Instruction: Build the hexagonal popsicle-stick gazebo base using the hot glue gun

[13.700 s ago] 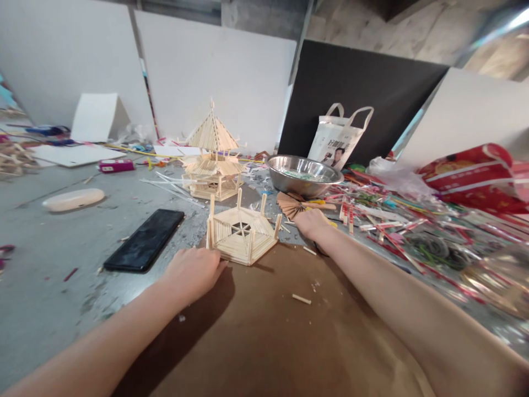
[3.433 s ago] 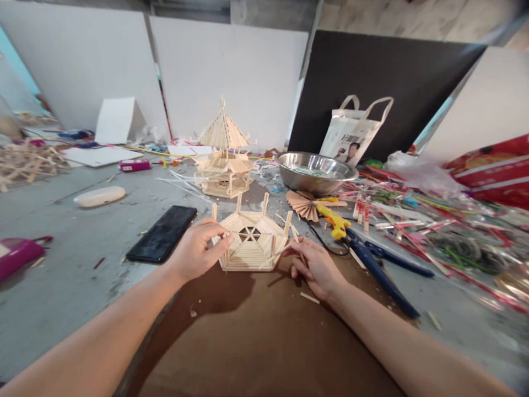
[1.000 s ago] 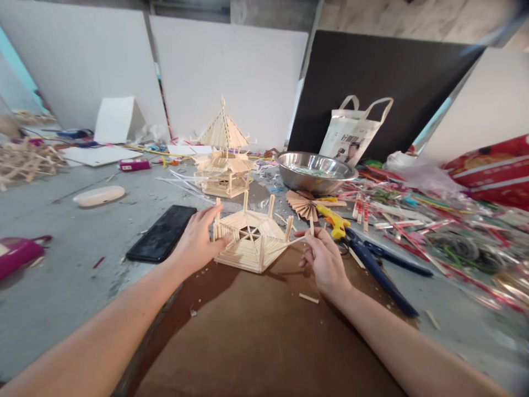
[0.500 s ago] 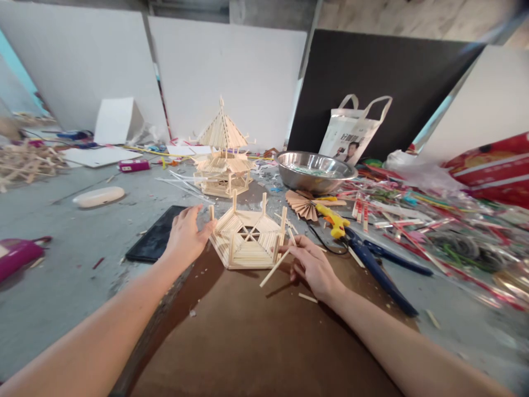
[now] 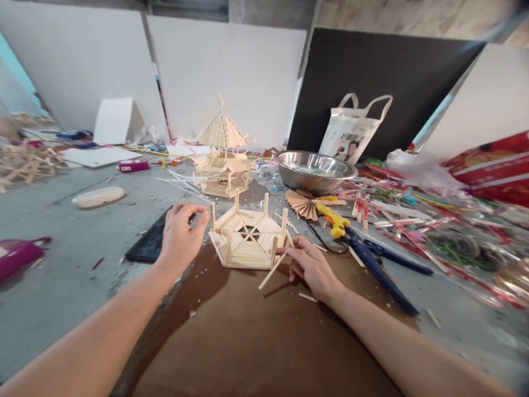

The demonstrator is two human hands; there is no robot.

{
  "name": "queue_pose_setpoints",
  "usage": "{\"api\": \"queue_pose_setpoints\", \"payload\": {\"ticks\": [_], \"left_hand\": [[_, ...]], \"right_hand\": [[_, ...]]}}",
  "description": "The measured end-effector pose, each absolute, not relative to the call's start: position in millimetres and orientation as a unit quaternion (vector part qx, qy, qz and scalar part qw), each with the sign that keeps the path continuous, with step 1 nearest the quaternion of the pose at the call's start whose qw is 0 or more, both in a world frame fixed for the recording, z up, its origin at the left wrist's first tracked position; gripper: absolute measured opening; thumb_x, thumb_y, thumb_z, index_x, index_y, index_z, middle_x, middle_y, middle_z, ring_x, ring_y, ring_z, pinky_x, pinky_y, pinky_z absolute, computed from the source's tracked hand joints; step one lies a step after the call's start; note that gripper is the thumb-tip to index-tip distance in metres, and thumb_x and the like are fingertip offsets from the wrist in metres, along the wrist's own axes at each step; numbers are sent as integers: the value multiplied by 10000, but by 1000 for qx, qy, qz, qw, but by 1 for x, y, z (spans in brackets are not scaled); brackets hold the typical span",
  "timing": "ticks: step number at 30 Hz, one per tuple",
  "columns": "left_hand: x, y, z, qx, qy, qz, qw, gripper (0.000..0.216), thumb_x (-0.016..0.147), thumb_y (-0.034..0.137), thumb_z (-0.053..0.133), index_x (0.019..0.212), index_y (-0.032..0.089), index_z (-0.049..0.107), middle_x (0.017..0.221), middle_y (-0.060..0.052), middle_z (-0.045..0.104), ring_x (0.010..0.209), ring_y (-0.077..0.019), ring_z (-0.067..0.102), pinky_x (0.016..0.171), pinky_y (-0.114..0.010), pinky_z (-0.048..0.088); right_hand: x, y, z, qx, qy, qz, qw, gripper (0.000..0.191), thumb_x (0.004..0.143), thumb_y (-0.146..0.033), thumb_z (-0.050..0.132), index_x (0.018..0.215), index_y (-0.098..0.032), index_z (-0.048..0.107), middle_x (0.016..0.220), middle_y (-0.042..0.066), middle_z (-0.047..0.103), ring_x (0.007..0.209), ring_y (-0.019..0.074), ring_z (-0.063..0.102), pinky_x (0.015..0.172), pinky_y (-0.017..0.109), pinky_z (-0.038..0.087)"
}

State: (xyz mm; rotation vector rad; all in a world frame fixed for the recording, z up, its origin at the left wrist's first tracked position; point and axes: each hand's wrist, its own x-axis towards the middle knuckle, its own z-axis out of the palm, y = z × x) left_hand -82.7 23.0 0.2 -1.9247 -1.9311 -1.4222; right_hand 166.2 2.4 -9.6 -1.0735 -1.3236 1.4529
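Observation:
In the head view a six-sided base of thin wooden sticks (image 5: 249, 259), with short upright posts at its corners, rests on a brown board (image 5: 231, 325). My left hand (image 5: 184, 231) is just left of the base, apart from it, thumb and forefinger curved with a gap between them and nothing visible in it. My right hand (image 5: 312, 264) is closed on thin wooden sticks (image 5: 273, 271) beside the base's right front corner. One stick slants down to the left, and another points up. Whether these fingers also touch the base cannot be seen.
Behind stands a stick pagoda (image 5: 223, 149). A black phone (image 5: 146, 242) lies by my left hand. To the right are a yellow glue gun (image 5: 335, 221), blue-handled pliers (image 5: 382, 275), a steel bowl (image 5: 316, 175) and tangled strips (image 5: 446, 231).
My left hand has drawn back to the left, off the base's left post. The base has shifted very slightly. My right hand stays in nearly the same place with the sticks.

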Motion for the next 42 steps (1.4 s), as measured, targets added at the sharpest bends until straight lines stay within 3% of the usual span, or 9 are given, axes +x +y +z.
{"api": "queue_pose_setpoints", "payload": {"ticks": [7,15,22,29,32,38,42], "left_hand": [[-77,17,3,-639,-583,-502,-31,243,762,343,428,768,150,577,734,-25,532,625,-129,491,576,-235,387],[-71,13,0,-704,-554,-427,-122,271,790,368,402,736,149,552,527,37,438,476,-83,391,453,-195,295],[-70,10,5,-729,-547,-384,-150,347,805,380,372,637,136,553,489,32,469,462,-79,418,466,-187,307],[-72,8,8,-780,-496,-324,-202,401,817,412,329,632,123,538,504,29,439,491,-83,411,472,-191,291],[-72,8,5,-793,-489,-293,-214,378,796,427,369,643,124,534,506,36,416,476,-75,381,451,-185,272],[-71,12,0,-801,-507,-257,-188,358,779,426,398,698,129,580,550,20,488,478,-76,394,447,-181,279],[-70,13,2,-785,-538,-266,-153,366,761,446,410,621,144,563,494,33,466,453,-77,398,434,-180,270]], "right_hand": [[167,4,-11,-430,-543,578,431,165,721,-330,509,742,-184,434,745,-35,599,287,-5,303,319,175,360],[167,3,-11,-435,-549,576,422,182,728,-351,509,760,-182,448,428,-107,406,293,23,298,333,165,353],[169,5,-14,-435,-561,568,417,198,731,-368,502,763,-181,447,754,-43,585,299,-9,314,327,174,351],[169,5,-13,-437,-563,566,414,199,728,-374,500,767,-182,463,457,-95,442,292,25,316,324,172,336],[168,5,-13,-440,-565,561,416,196,729,-370,499,766,-182,461,467,-92,453,295,24,316,325,171,336],[167,4,-13,-445,-557,561,421,204,725,-374,498,762,-179,450,688,-45,575,304,3,316,328,176,350],[167,3,-13,-440,-568,558,415,188,731,-360,494,761,-181,446,566,-67,527,305,16,315,342,178,349]]}}
